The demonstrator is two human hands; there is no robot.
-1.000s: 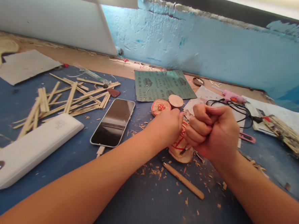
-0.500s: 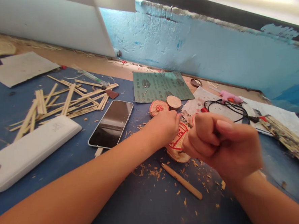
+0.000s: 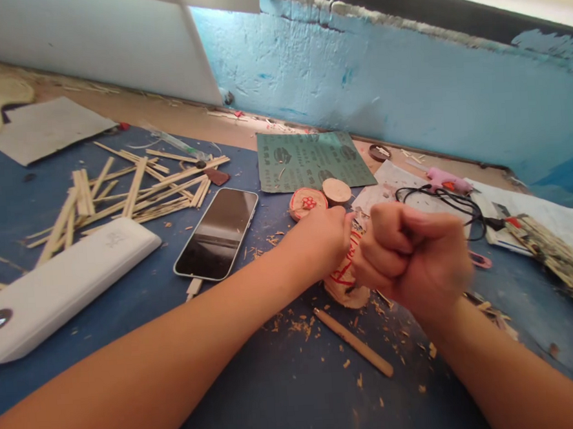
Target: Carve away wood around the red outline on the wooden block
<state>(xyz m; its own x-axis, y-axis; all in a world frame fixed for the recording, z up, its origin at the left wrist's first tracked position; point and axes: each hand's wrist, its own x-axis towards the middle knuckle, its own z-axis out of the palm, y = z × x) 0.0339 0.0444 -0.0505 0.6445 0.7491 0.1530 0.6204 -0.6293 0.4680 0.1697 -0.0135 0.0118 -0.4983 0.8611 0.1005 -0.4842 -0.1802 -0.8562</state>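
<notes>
A wood slice [image 3: 348,293] with bark round its edge and red marks on its face lies on the blue tabletop, partly covered by both fists. My left hand [image 3: 321,237] is closed over its upper left part, gripping it; the fingertips are hidden. Right against it, my right hand [image 3: 412,249] is curled into a fist, thumb on top, slightly blurred. Whatever that fist holds is out of sight. Behind the hands lie a small wood round [image 3: 308,203] with a red flower and a plain wood round [image 3: 336,191]. A wooden-handled tool [image 3: 355,343] rests in front among shavings.
Left of my forearm lie a phone [image 3: 217,235] with a cable, a white power bank [image 3: 68,289] and scattered wooden sticks [image 3: 137,188]. Green sandpaper [image 3: 315,161] is at the back. A pink glue gun [image 3: 444,180], black cord and bark piece [image 3: 556,263] lie right.
My right fist has shifted slightly left and its wrist has turned, uncovering a pink item and wood scraps beside it. My left hand stays on the slice. The view has moved slightly.
</notes>
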